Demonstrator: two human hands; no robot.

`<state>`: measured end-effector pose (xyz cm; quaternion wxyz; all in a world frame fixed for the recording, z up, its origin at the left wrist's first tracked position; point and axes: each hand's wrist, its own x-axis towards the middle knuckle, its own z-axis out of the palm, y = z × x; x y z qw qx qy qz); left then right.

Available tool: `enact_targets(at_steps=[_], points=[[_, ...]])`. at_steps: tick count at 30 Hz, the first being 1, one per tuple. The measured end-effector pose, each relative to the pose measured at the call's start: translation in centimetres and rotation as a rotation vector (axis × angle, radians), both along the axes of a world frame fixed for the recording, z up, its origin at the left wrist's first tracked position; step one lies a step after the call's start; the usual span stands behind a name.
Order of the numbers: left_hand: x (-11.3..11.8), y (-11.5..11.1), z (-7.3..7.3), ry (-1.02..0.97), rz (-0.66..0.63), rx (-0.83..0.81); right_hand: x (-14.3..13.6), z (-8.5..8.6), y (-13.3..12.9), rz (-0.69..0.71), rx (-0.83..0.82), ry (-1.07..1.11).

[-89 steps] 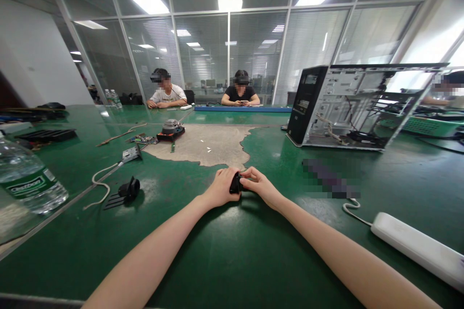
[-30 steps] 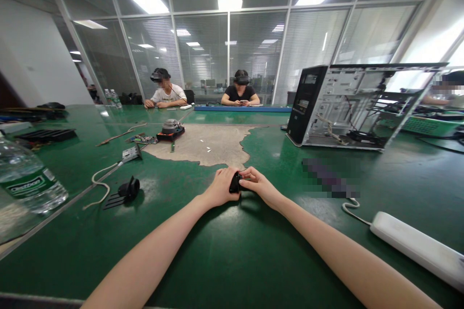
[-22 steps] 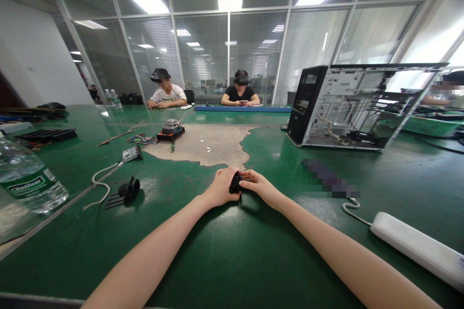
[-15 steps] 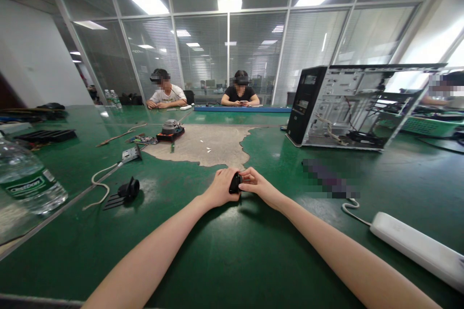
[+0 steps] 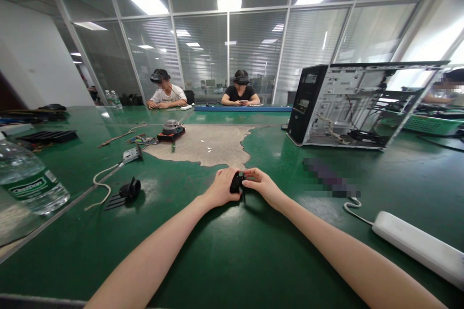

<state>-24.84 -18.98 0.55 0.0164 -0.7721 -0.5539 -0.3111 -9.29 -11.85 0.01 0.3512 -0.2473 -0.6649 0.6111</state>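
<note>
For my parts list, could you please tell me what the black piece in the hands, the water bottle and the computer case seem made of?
Black piece: probably plastic, smooth and dark, but too small to be sure.
Water bottle: likely plastic, glossy and transparent.
Computer case: seemingly a bare metal frame, silvery, with a black front, perhaps plastic.

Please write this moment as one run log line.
left hand: holds black part | right hand: at its right side | green table: open computer case, bottle

Soft glare on green tabletop [image 5: 217, 260]
</note>
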Motion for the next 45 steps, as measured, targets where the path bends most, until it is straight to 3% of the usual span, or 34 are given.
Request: enact_targets(at_steps=[3,8,15,22,27,33,38,45], points=[[0.0,0.1,-0.1,-0.003,0.009,-0.011,0.0,-0.2,0.5,-0.043,-0.020,0.001],[0.0,0.2,-0.3,0.007,0.028,0.008,-1.1,0.1,-0.2,0.028,-0.033,-0.035],[0.2,0.0,-0.4,0.041,0.030,0.024,-1.0,0.4,-0.6,0.045,0.036,-0.110],[-0.3,0.3,-0.6,0.006,0.003,0.000,-0.8,0.2,-0.9,0.113,0.141,-0.043],[-0.3,0.1,-0.4,0.025,0.004,0.003,-0.8,0.6,-1.2,0.095,0.106,-0.049],[-0.1,-0.5,0.3,0.119,0.107,0.051,-0.9,0.4,-1.1,0.076,0.083,-0.047],[-0.4,-0.4,0.3,0.142,0.065,-0.024,-0.9,0.2,-0.9,0.072,0.108,-0.076],[-0.4,-0.6,0.1,0.106,0.113,-0.142,-0.9,0.2,-1.0,0.104,0.094,-0.028]])
